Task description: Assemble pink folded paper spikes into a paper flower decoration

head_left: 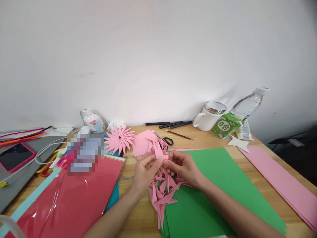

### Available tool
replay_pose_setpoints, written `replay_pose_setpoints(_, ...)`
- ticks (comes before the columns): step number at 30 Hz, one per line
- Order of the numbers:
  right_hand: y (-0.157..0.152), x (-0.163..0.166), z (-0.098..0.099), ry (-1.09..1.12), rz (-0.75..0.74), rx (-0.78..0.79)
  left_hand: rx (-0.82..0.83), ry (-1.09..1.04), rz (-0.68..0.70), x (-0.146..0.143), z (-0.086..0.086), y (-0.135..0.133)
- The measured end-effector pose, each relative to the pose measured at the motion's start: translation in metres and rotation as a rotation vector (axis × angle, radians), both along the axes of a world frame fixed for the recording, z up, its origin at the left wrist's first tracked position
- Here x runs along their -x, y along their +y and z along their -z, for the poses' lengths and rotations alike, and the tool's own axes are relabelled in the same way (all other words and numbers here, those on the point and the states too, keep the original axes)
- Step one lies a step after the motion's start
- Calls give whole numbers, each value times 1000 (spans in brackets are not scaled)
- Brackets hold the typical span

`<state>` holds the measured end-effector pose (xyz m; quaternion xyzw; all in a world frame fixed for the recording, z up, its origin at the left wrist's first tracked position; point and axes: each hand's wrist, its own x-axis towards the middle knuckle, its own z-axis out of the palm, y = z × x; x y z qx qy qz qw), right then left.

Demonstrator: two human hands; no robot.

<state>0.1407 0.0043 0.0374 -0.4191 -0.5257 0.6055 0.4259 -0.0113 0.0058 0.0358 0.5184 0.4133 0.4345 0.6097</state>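
Note:
Between both hands, above the desk, is a small folded pink paper piece (161, 153). My left hand (146, 168) pinches its left side with thumb and fingers. My right hand (183, 165) grips its right side, the thumb close to the left one. Under and in front of the hands lies a pile of pointed folded pink paper pieces (160, 198), partly on green paper sheets (223, 185). A pink paper pinwheel-like star (120, 137) with many points rests behind and left of the hands. Black-handled scissors (168, 141) lie just beyond them.
Red paper in a clear sleeve (66, 201) and a roll of tape (127, 168) are at left. Several markers (175, 125), a pencil (178, 134), a white mug (208, 115), a green box (225, 125) and a water bottle (249, 104) stand or lie behind. Pink strips (279, 181) lie at right.

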Motion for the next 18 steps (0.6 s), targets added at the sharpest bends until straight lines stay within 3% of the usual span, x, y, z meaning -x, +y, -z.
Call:
replay_pose_setpoints(4,0,-1,2,22,-53,29,-31,96,-57,1,-2,-1)
replay_pose_setpoints(8,0,-3,1,45,-130,98,-41,66,-26,0,-2,-2)
replay_pose_setpoints(18,0,-5,-2,22,-100,103,61,73,-93,-2,-1,-1)
